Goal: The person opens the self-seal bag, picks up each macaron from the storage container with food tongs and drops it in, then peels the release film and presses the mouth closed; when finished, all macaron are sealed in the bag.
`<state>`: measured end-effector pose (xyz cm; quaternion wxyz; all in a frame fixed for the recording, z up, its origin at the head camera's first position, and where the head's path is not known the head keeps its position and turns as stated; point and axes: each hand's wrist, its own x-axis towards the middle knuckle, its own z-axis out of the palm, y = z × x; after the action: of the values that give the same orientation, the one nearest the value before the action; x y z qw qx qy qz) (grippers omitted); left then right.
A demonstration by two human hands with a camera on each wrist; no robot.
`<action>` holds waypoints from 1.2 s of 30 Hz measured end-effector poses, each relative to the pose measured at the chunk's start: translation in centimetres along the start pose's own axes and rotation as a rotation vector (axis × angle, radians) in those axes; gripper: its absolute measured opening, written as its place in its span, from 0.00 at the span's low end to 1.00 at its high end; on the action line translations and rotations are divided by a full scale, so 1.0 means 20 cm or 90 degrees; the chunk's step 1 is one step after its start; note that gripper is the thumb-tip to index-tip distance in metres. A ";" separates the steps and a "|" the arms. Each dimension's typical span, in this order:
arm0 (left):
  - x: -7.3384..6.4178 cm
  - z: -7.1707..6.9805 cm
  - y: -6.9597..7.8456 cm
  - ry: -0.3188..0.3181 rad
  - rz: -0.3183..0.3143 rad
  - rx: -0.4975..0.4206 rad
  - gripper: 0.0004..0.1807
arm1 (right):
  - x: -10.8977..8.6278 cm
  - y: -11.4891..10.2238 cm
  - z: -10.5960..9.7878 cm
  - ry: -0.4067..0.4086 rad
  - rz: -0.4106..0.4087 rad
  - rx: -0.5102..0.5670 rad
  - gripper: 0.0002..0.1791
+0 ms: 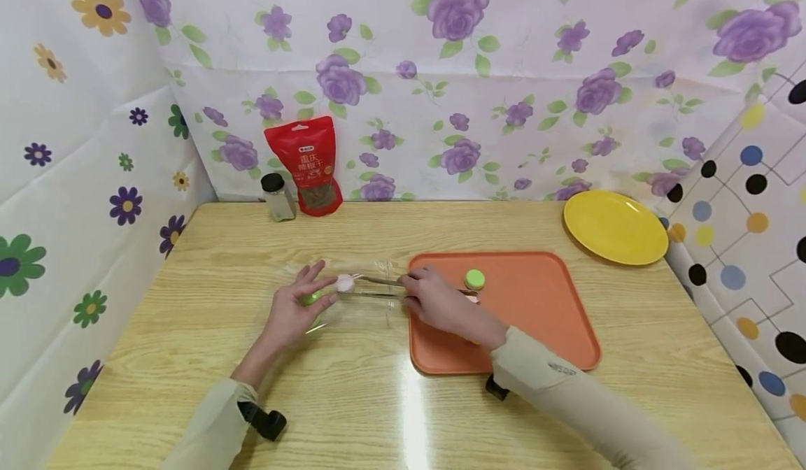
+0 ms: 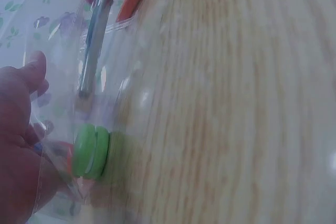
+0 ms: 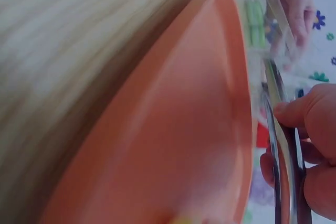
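Note:
My left hand point(image 1: 296, 305) holds a clear plastic zip bag point(image 1: 371, 309), thumb and fingers around its closed end. Inside the bag lies a green macaron point(image 2: 90, 151), partly covered by the left fingers in the head view. My right hand point(image 1: 437, 302) grips metal tongs point(image 1: 376, 294), which reach leftward through the bag's mouth. At the tongs' tips is a pale pinkish-white macaron point(image 1: 345, 283). Beneath the right hand lies an orange tray point(image 1: 535, 316). It bears another green macaron point(image 1: 475, 279); further pieces there are mostly hidden by the right arm.
At the back left stand a red pouch point(image 1: 308, 166) and a black-capped shaker point(image 1: 278, 198). A yellow plate point(image 1: 616, 228) sits at the back right of the wooden table point(image 1: 352, 400). Patterned cloth walls point(image 1: 403, 127) enclose the back and sides.

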<state>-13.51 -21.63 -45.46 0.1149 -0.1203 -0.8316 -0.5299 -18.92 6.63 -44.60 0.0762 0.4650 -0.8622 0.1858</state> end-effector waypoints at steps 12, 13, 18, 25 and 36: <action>0.01 0.03 -0.10 0.005 0.000 -0.029 0.16 | 0.15 -0.10 0.11 -0.001 0.038 -0.032 0.10; 0.01 0.03 -0.10 0.004 0.000 -0.029 0.16 | 0.16 -0.11 0.11 -0.003 0.040 -0.037 0.10; 0.01 0.03 -0.10 -0.001 -0.003 -0.024 0.16 | 0.20 -0.13 0.14 -0.026 0.064 -0.061 0.10; 0.01 0.03 -0.09 -0.007 -0.005 -0.021 0.17 | 0.23 -0.15 0.13 -0.055 0.099 -0.061 0.12; 0.01 0.04 -0.10 -0.001 0.021 -0.015 0.16 | 0.10 -0.11 0.04 -0.039 0.090 -0.010 0.14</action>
<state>-14.34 -21.73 -47.44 0.1212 -0.1356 -0.8234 -0.5376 -18.14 3.70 -44.26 0.0405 0.4079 -0.8962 0.1698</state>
